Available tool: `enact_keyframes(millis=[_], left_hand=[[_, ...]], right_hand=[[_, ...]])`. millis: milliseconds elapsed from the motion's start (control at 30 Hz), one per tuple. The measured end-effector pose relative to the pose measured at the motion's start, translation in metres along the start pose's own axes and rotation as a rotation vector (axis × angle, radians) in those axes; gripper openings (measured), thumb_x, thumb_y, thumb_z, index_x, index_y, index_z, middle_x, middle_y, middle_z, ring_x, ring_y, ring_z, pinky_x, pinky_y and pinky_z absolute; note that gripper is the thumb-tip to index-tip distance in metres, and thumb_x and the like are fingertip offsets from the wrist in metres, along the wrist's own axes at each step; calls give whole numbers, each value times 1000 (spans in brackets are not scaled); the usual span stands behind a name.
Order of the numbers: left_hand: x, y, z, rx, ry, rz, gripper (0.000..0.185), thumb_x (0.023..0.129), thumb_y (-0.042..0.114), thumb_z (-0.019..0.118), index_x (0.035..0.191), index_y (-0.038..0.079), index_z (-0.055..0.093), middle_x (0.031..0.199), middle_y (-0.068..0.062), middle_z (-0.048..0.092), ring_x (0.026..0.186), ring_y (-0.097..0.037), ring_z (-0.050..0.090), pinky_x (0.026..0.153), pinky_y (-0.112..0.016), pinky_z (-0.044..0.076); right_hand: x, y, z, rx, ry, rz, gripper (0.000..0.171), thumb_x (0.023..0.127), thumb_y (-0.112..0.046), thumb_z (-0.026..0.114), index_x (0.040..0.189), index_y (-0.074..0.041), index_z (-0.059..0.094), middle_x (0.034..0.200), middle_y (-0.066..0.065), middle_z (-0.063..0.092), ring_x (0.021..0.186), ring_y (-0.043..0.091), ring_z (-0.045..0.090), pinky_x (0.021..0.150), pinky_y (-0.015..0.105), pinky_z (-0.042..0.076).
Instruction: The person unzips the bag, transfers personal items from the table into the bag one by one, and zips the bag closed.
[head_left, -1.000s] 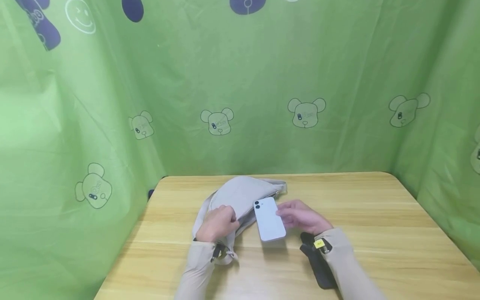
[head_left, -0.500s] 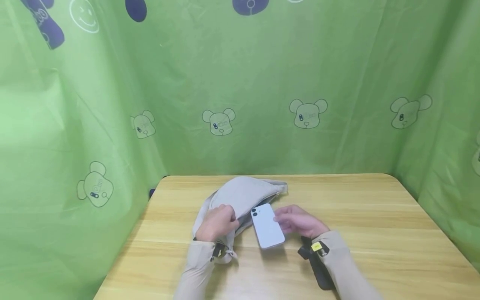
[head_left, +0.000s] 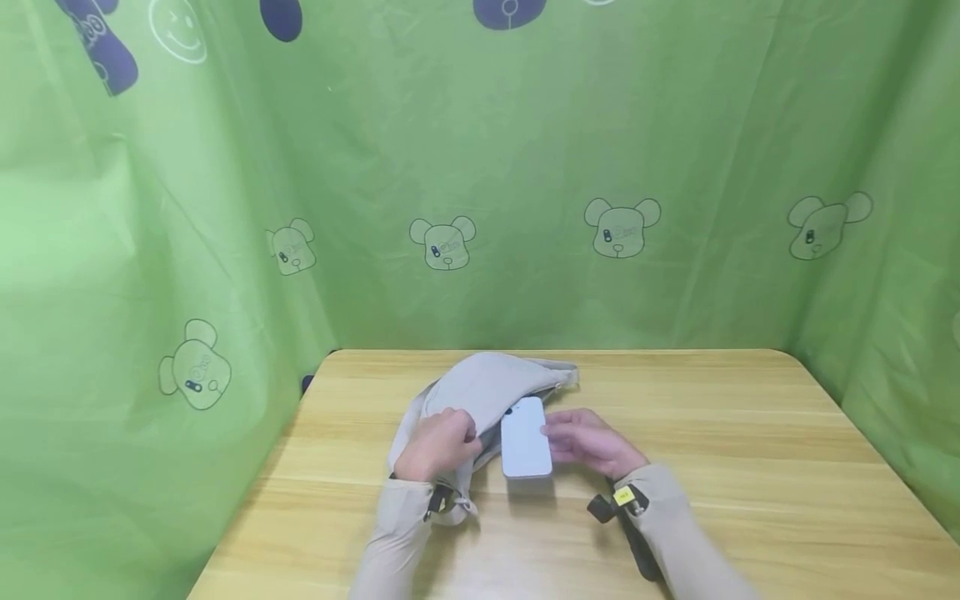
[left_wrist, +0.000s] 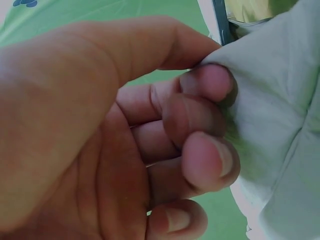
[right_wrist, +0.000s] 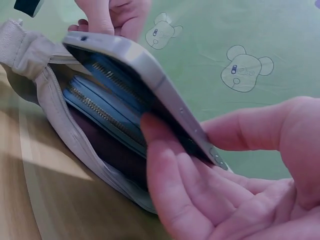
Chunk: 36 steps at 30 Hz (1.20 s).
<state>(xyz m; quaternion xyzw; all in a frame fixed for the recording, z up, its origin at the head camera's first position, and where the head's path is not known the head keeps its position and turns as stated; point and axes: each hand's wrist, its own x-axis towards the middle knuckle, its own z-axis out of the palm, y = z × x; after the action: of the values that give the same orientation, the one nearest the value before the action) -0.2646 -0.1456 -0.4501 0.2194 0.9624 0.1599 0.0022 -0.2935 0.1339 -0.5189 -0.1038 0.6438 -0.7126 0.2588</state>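
Here we are over the wooden worktop (head_left: 720,450), and our left hand (head_left: 435,446) sits on the near left part of the beige sling bag (head_left: 480,387). Its fingers (left_wrist: 200,120) are curled, with thumb and fingertips pinching a fold of the bag's pale fabric, and the left wrist view shows that grip plainly. The bag lies on the worktop a little left of centre, its strap end poking out to the far right and another bit of strap trailing near our left sleeve.

Our right hand (head_left: 588,442) has the white phone (head_left: 525,437) by its right edge. The fingers (right_wrist: 170,170) lie under the phone and the thumb rests along its edge, so they are clamped on it. The phone is back side up, tilted, with its far end and camera lenses right at the bag's opening, touching the fabric, while its near end is out over the worktop between our two hands.

From the right wrist we look straight into the open pocket: blue lining, a zip (right_wrist: 102,107) running along the mouth, and a darker inside below. The phone's corner sits just above that mouth.

A black strap with a small yellow tag (head_left: 622,496) wraps our right wrist. Green cloth with bear prints (head_left: 621,227) hangs behind and on both sides of the worktop.
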Motion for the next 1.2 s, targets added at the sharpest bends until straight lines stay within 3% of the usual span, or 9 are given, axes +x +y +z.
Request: enact_keyframes(millis=[200,367,633,833,1033,1200], left_hand=[[1,0,1,4,-1,-7,46,85,16,67,50,24,38,49,12,34,48,-6,36,46,-24,29],[0,1,1,8,0,-11,46,85,16,67,50,24,39,49,12,36,48,-6,37,47,-25,29],[-1,2,0,10,3,-14,46,86,16,68,51,23,39,51,11,37,49,-6,37,47,-25,29],[-1,2,1,13,0,-21,46,87,18,70,52,23,40,52,10,40,49,-7,38,47,-25,30],[1,1,0,26,-2,-19,46,88,20,70,52,23,42,52,10,43,49,-7,40,48,-25,33],[1,0,1,23,-11,-27,46,87,21,70,52,23,41,51,10,40,49,-7,39,48,-27,32]], right_hand=[[10,2,9,33,88,-11,50,101,-8,59,139,18,41,102,5,73,91,15,76,90,33,62],[17,4,20,25,167,-12,65,99,-8,62,147,21,30,105,9,70,88,15,75,89,34,62],[26,6,31,77,227,-29,64,99,-6,62,148,19,29,108,10,71,91,15,75,89,33,62],[31,8,40,126,273,-51,66,99,-6,62,150,19,28,120,25,70,94,17,76,90,34,61],[32,8,45,150,270,-51,65,99,-1,58,152,17,26,140,37,54,104,20,74,96,34,59],[29,10,49,96,286,-52,66,98,0,59,152,17,27,145,39,48,105,21,73,96,35,59]])
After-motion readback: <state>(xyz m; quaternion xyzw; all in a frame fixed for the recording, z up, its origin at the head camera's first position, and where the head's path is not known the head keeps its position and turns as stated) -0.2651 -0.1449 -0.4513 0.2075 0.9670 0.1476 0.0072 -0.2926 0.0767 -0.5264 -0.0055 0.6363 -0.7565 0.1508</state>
